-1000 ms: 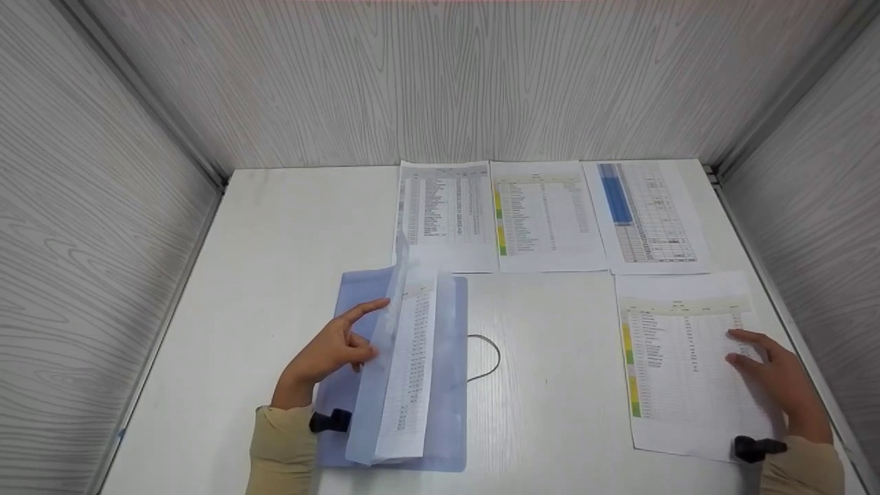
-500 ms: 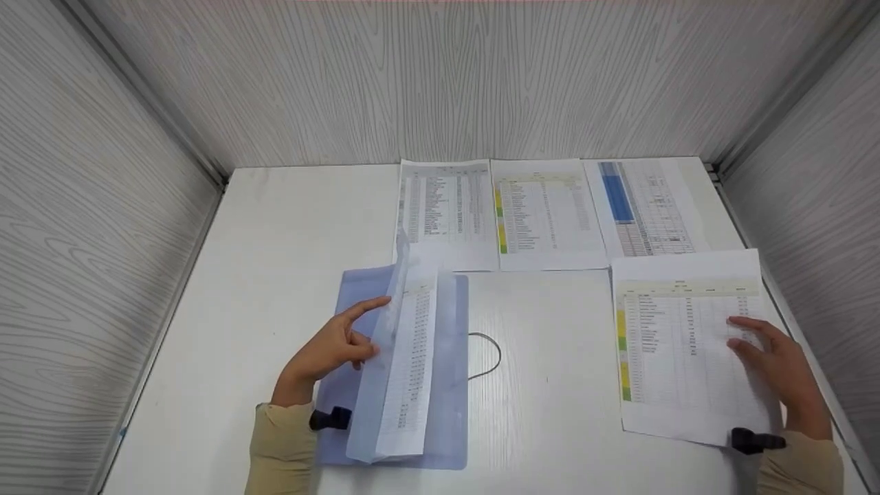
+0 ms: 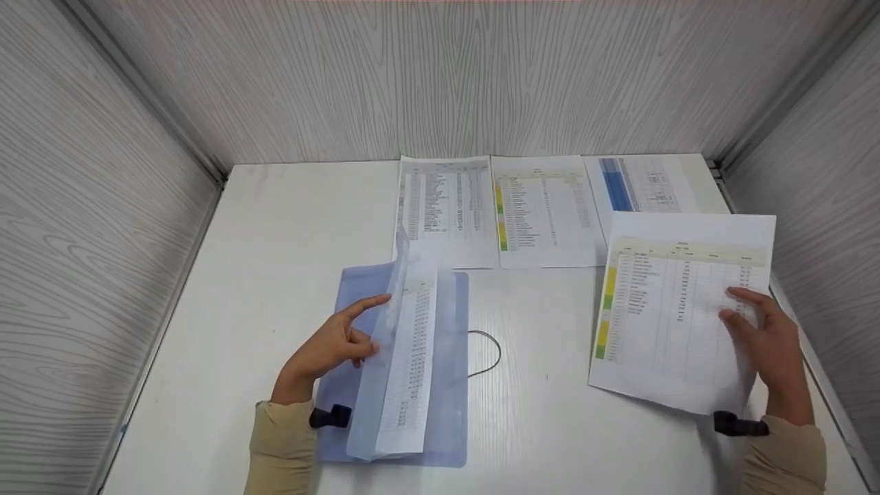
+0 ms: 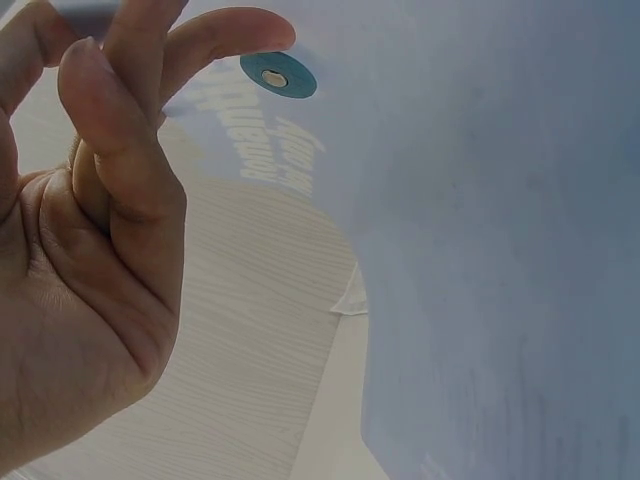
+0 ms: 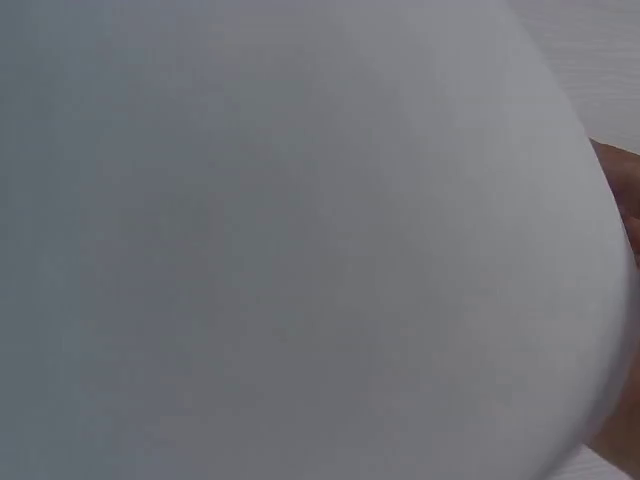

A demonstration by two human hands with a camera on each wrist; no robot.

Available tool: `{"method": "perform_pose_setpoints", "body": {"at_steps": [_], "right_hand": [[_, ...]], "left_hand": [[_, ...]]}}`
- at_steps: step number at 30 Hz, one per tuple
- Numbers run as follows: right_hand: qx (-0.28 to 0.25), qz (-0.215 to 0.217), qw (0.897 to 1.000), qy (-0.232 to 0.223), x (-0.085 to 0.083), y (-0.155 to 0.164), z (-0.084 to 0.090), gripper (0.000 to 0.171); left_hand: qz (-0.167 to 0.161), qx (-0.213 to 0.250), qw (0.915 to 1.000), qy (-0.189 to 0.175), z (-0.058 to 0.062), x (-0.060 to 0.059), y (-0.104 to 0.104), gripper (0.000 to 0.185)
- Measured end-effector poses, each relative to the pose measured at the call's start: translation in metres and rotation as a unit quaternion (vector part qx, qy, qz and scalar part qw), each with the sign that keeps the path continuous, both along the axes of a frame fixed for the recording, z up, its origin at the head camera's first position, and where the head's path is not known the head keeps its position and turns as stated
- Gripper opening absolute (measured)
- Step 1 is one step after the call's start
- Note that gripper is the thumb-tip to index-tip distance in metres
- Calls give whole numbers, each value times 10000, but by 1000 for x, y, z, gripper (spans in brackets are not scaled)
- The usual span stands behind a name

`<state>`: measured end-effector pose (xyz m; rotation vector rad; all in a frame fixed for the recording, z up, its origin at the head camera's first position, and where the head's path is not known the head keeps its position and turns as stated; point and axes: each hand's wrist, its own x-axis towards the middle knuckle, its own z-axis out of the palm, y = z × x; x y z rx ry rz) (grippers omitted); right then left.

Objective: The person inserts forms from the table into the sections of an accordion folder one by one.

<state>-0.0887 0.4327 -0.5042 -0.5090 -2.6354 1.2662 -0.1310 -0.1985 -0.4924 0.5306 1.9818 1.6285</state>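
My left hand [image 3: 330, 347] rests against the raised translucent flap [image 3: 371, 399] of a pale blue folder [image 3: 450, 385]. Its index finger is stretched along the flap. A printed sheet [image 3: 412, 357] shows inside. In the left wrist view the left hand's [image 4: 110, 230] index fingertip touches the blue folder [image 4: 480, 250] beside a round teal snap [image 4: 278, 76]. My right hand [image 3: 766, 340] grips the right side of a printed table sheet [image 3: 660, 316] and holds it off the table. In the right wrist view that sheet [image 5: 280, 240] fills the frame, with a fingertip [image 5: 622, 190] at its right edge.
Three printed sheets lie side by side at the back of the white table [image 3: 289, 240]: a grey one [image 3: 447, 206], a green-and-yellow one [image 3: 546, 210] and a blue one [image 3: 646, 182], partly covered by the lifted sheet. A thin elastic loop [image 3: 496, 356] lies right of the folder. Grey walls enclose three sides.
My right hand has lifted the printed sheet off the table and carried it back and to the left, over the blue sheet. The left hand and folder have not moved.
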Motion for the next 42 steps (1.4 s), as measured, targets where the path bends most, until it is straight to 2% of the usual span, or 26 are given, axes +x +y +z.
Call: {"method": "perform_pose_setpoints", "body": {"at_steps": [5, 8, 15, 35, 42], "right_hand": [[-274, -399, 9985, 236, -11, -20, 10, 47], [-517, -450, 9976, 112, -16, -29, 14, 47], [-694, -63, 9973, -246, -23, -53, 20, 51], [-1149, 813, 9900, -79, -37, -110, 23, 53], [-1332, 1209, 9833, -273, -39, -133, 16, 54]], "left_hand": [[16, 68, 10000, -27, 0, 1, 1, 75], [34, 89, 9999, -43, 0, 1, 1, 74], [64, 229, 9992, -326, -1, 1, 2, 77], [29, 295, 9994, -170, 0, 1, 0, 76], [56, 182, 9998, -88, 1, 2, 0, 75]]}}
